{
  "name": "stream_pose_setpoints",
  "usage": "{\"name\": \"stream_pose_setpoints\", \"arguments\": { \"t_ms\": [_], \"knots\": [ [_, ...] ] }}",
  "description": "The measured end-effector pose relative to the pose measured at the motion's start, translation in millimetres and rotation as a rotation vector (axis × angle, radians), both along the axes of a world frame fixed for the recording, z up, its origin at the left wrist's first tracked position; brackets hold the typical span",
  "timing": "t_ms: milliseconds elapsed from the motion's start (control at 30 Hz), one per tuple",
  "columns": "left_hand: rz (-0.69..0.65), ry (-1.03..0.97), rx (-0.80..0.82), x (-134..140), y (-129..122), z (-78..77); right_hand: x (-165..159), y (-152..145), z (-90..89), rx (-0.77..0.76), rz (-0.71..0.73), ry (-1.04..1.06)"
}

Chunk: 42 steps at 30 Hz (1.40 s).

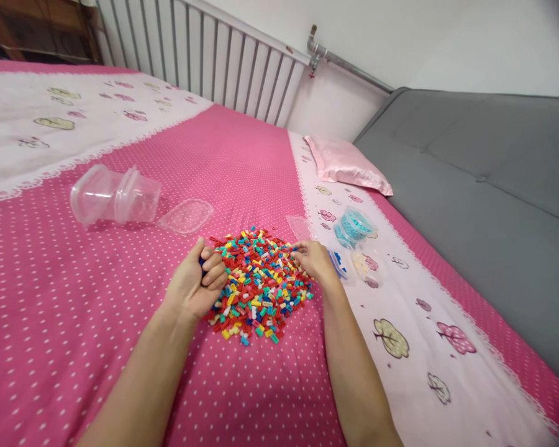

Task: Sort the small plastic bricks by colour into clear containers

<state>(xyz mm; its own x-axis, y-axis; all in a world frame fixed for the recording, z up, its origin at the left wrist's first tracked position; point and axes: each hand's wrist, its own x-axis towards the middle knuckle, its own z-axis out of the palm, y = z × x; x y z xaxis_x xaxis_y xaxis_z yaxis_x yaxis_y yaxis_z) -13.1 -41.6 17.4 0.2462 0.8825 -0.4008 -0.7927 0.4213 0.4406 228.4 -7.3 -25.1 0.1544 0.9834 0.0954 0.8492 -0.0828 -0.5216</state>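
Note:
A heap of small toy building bricks (261, 285) in red, yellow, teal, blue and white lies on the bedspread. At its left edge my left hand (200, 279) is curled closed, palm up, with dark blue bricks showing between the fingers. My right hand (312, 257) reaches over the heap's far right edge. Its thumb and fingertips are pinched together at a small blue brick (295, 249). Just right of that hand is a clear tub with blue bricks (339, 264). Beside it stands a clear container with pale yellow pieces (363, 264).
Clear empty tubs (137, 195) lie on their side at the left, near a clear lid (187, 216). Another lid (299, 227) rests behind the heap. A tub of teal bricks (353, 228) is at the right. Farther back are a pink pillow (347, 164), grey headboard (484, 167) and radiator (209, 56).

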Motion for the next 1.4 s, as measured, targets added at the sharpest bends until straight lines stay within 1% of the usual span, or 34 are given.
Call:
{"name": "stream_pose_setpoints", "arguments": {
  "t_ms": [100, 167, 267, 333, 433, 567, 633, 700, 767, 833, 900, 967, 1033, 1100, 1167, 1233, 1300, 1367, 1400],
  "knots": [
    [-0.001, -0.002, 0.0, 0, 0, -0.5, -1, 0, 1.2, -0.028, 0.024, 0.066],
    [-0.002, -0.009, 0.0, 0, 0, -0.9, -1, 0, 1.8, -0.035, 0.01, 0.084],
    [0.004, -0.027, -0.009, 0, 0, -0.8, 0, 0, 4.0, -0.008, -0.027, 0.057],
    [0.01, -0.041, -0.02, 0, 0, -0.4, -2, -2, 7.7, 0.019, -0.02, 0.04],
    [-0.019, -0.065, -0.041, 1, 0, 0.0, -9, -6, 16.7, 0.075, 0.078, 0.074],
    [-0.124, -0.055, -0.053, 4, 0, -1.1, -26, -17, 32.9, 0.171, 0.257, 0.264],
    [-0.172, -0.048, -0.063, 7, -1, -1.9, -38, -26, 41.6, 0.22, 0.327, 0.356],
    [-0.213, -0.06, -0.088, 12, -3, -2.5, -51, -35, 49.4, 0.273, 0.382, 0.405],
    [-0.232, -0.077, -0.106, 17, -5, -3.0, -62, -43, 54.8, 0.306, 0.425, 0.414],
    [-0.241, -0.073, -0.12, 21, -7, -3.4, -70, -47, 56.4, 0.319, 0.444, 0.414],
    [-0.232, -0.059, -0.137, 23, -8, -3.8, -76, -49, 54.2, 0.34, 0.406, 0.455],
    [-0.174, -0.052, -0.143, 23, -8, -3.7, -82, -48, 49.1, 0.356, 0.31, 0.569],
    [-0.063, -0.064, -0.121, 22, -8, -2.4, -90, -49, 43.1, 0.321, 0.207, 0.758],
    [0.081, -0.069, -0.068, 23, -8, 0.0, -102, -52, 38.3, 0.215, 0.149, 0.991],
    [0.222, -0.043, -0.003, 28, -11, 2.2, -116, -57, 36.1, 0.068, 0.129, 1.254],
    [0.331, 0.002, 0.056, 35, -16, 2.6, -131, -63, 36.6, -0.058, 0.091, 1.537],
    [0.402, 0.057, 0.123, 44, -21, 0.9, -141, -69, 38.6, -0.119, 0.001, 1.785],
    [0.454, 0.128, 0.216, 51, -26, -1.6, -147, -73, 40.6, -0.133, -0.089, 1.936],
    [0.475, 0.169, 0.27, 54, -28, -2.6, -148, -75, 41.4, -0.137, -0.106, 1.98]
  ]
}}
